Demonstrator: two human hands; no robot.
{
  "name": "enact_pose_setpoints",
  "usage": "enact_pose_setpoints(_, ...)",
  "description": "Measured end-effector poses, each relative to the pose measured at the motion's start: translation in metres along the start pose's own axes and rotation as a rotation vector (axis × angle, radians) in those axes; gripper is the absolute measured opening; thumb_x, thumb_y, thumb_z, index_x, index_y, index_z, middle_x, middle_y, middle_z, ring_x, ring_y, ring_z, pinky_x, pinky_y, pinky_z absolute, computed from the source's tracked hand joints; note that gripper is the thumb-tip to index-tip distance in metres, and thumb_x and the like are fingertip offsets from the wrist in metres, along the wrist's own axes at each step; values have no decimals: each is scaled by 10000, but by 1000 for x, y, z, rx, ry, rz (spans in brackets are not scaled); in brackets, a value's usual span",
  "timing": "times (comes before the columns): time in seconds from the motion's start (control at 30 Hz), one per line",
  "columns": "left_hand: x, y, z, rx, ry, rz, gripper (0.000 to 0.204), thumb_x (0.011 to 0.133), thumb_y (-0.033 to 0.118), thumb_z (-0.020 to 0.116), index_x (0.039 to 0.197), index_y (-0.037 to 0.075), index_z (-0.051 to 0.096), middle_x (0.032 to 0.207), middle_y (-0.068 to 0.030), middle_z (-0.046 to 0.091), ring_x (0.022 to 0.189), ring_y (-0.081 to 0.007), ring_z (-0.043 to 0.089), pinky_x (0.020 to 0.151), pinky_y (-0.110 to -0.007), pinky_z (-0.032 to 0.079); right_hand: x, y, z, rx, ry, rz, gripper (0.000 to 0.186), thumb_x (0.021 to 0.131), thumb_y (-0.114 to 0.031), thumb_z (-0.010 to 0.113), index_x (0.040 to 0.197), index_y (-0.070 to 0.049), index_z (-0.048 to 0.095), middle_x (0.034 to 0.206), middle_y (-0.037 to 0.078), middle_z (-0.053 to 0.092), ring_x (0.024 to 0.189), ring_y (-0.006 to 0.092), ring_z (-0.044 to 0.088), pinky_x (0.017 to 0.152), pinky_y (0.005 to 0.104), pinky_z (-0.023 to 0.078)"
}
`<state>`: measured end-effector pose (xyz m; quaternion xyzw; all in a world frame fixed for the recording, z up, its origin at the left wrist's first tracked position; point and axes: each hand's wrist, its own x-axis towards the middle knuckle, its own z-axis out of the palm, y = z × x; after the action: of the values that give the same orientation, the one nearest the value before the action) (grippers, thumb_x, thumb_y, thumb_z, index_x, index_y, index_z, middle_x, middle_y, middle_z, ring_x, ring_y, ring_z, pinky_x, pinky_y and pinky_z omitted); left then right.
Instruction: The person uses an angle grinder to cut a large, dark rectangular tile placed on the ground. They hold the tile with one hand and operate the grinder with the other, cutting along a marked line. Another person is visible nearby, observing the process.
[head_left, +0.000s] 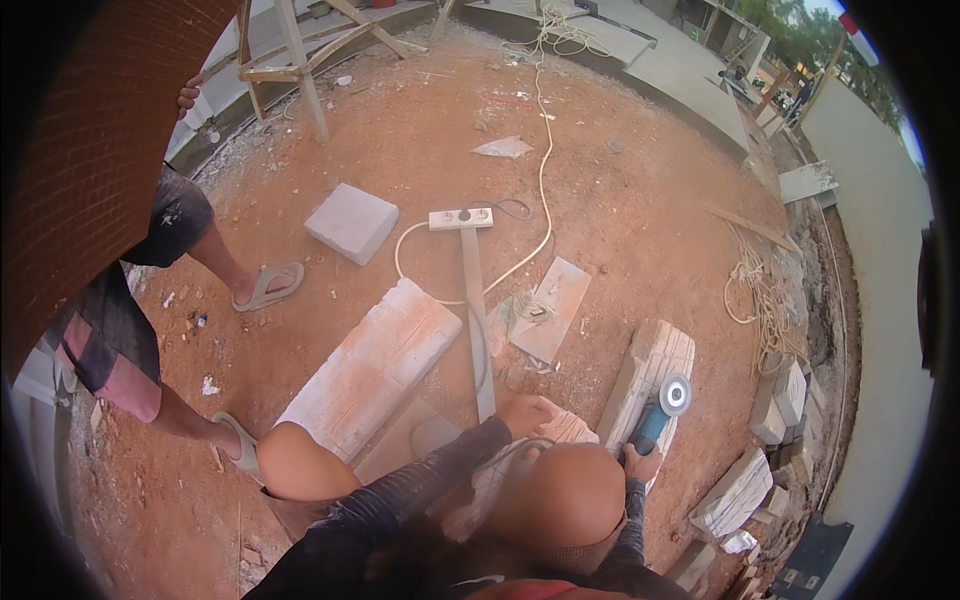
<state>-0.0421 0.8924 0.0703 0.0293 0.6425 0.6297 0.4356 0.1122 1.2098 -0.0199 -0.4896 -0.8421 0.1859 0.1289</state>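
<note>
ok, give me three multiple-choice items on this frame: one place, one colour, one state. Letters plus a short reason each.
1. Where does the white power strip lie?
A. on the red dirt ground, at the far end of a long narrow board
B. on the grey paver block
C. in the left hand

2. What colour is the body of the angle grinder?
A. yellow
B. blue
C. red

3. What is the right hand doing?
A. hanging empty
B. resting flat on the ground
C. gripping the grinder

Answers:
1 A, it sits on the dirt where the narrow board ends.
2 B, the housing behind the disc is blue.
3 C, the hand wraps the grinder's rear, while the left hand presses on a brick.
</note>
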Motion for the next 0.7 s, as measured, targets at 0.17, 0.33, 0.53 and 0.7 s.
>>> enact_pose_setpoints(0.17, -55, 21, -42, -63, 43, 12, 402, 978, 307, 670, 1255, 18, 625, 1165, -95, 701, 942, -195, 721, 795, -292, 577, 9, 19, 5, 138, -55, 7, 787, 607, -333, 800, 1271, 17, 562, 1102, 258, 657, 1041, 449, 632, 931, 506, 497)
enact_pose_setpoints(0.33, -83, 13, -78, -214, 126, 34, 391, 982, 294, 659, 1237, -1, 624, 1147, -127, 694, 924, -217, 710, 809, -310, 579, -5, 9, 6, -3, -94, 74, 765, 608, -347, 804, 1234, 16, 557, 1141, 256, 653, 1077, 440, 632, 941, 505, 497)
enact_pose_setpoints(0.53, -81, 6, -93, -214, 120, -15, 391, 1034, 267, 603, 1298, -21, 578, 1230, -158, 681, 999, -247, 720, 863, -340, 597, -6, 6, 1, -12, -139, 132, 862, 590, -434, 849, 1273, -8, 540, 1179, 233, 649, 1104, 412, 634, 961, 493, 495)
enact_pose_setpoints(0.7, -71, 5, -84, -232, 133, -5, 390, 1023, 250, 622, 1291, -30, 582, 1093, -153, 710, 936, -228, 718, 828, -333, 595, -1, 7, -17, -36, -102, 159, 1003, 594, -500, 858, 1386, -7, 490, 1275, 254, 593, 1199, 419, 581, 1008, 493, 467)
